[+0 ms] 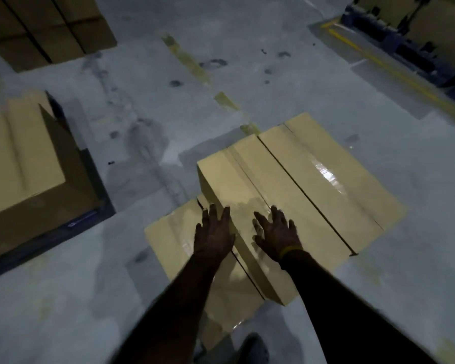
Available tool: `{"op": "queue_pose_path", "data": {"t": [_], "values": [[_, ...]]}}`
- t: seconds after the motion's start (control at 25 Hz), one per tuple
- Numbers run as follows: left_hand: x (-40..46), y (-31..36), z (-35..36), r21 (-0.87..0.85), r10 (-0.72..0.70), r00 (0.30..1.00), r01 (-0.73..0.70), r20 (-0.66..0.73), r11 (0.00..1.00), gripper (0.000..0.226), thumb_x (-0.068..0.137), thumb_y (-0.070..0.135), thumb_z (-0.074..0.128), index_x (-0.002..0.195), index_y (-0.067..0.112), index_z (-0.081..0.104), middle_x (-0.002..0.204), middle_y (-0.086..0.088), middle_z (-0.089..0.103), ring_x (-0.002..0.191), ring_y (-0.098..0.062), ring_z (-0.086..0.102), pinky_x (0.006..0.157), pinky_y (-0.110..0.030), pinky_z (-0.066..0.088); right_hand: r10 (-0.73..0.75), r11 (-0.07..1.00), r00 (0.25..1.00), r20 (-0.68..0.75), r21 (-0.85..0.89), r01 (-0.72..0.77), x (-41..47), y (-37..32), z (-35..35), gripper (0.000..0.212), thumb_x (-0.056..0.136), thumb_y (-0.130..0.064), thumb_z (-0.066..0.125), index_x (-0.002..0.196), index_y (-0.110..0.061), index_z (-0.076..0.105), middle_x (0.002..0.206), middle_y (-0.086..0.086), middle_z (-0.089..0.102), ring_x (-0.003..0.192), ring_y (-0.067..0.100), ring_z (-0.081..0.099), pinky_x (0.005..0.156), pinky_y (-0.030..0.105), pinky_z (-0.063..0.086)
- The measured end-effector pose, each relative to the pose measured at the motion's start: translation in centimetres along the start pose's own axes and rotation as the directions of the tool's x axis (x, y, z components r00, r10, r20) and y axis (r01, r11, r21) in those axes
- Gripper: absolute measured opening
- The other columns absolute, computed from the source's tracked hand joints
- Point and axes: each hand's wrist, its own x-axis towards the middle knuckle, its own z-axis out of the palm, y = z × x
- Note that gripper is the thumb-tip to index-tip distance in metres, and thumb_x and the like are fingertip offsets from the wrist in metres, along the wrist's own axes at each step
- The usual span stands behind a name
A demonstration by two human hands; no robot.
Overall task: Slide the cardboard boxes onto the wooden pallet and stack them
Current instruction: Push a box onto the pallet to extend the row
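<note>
Both hands, left hand (214, 233) and right hand (276, 232), lie flat with fingers spread on the taped box (247, 195); rigid, probably heavy, glossy tape slippery, so push at its near edge.

Three cardboard boxes sit on the floor (247, 61) at centre, side by side: the near box (184, 248) lowest in view, the middle box (247, 185) against it, the far box (334, 177) to the right and behind. The left hand (214, 233) lies flat across the seam between the near and middle boxes. The right hand (276, 233) lies flat on the middle box. At left, a stack of boxes (19, 164) stands on a pallet (90, 216). Further boxes (47, 27) stand at upper left. A second pallet (410, 53) lies at upper right. A shoe (255, 350) is at the bottom edge, before the near box.
</note>
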Motion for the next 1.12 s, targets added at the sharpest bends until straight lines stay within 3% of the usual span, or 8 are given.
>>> {"op": "queue_pose_path", "data": {"t": [0.2, 0.48, 0.8, 1.12], "values": [[-5.1, 3.0, -6.5, -0.092, -0.114, 0.992, 0.109, -0.051, 0.990, 0.077, 0.096, 0.042, 0.056, 0.157, 0.022, 0.012, 0.162, -0.017, 0.009, 0.149, -0.036, 0.012, 0.113, -0.049, 0.033, -0.075, 0.990, 0.996, -0.048, 0.115, 0.080, -4.9, -2.5, -6.1, 0.066, 0.100, -0.041, 0.046, 0.157, -0.030, 0.014, 0.163, 0.017, 0.003, 0.151, 0.031, 0.004, 0.118, 0.052, 0.010], [-11.5, 1.3, -15.7, -0.120, -0.179, 0.975, 0.164, -0.130, 0.979, 0.069, 0.095, 0.036, 0.057, 0.153, 0.020, 0.023, 0.157, -0.015, 0.020, 0.141, -0.036, 0.028, 0.104, -0.049, 0.039, -0.184, 0.976, 0.972, -0.145, 0.086, 0.198, -9.8, -8.7, -14.2, 0.062, 0.098, -0.036, 0.050, 0.154, -0.029, 0.024, 0.161, 0.016, 0.014, 0.147, 0.034, 0.017, 0.117, 0.053, 0.017], [-13.5, -11.3, -24.8, -0.156, -0.222, 0.954, 0.192, -0.204, 0.969, 0.070, 0.094, 0.037, 0.059, 0.152, 0.020, 0.024, 0.154, -0.016, 0.023, 0.136, -0.038, 0.033, 0.102, -0.050, 0.040, -0.269, 0.962, 0.943, -0.194, 0.004, 0.275, -9.8, -24.3, -18.4, 0.062, 0.099, -0.041, 0.049, 0.154, -0.031, 0.023, 0.161, 0.014, 0.014, 0.147, 0.031, 0.017, 0.117, 0.051, 0.019], [-13.7, -30.7, -35.6, -0.127, -0.261, 0.941, 0.238, -0.217, 0.963, 0.069, 0.093, 0.035, 0.062, 0.151, 0.018, 0.027, 0.153, -0.017, 0.024, 0.137, -0.040, 0.032, 0.102, -0.053, 0.040, -0.262, 0.964, 0.941, -0.213, -0.010, 0.266, -7.0, -45.7, -21.4, 0.063, 0.098, -0.046, 0.047, 0.154, -0.033, 0.021, 0.161, 0.016, 0.015, 0.147, 0.033, 0.018, 0.118, 0.051, 0.020]]}}
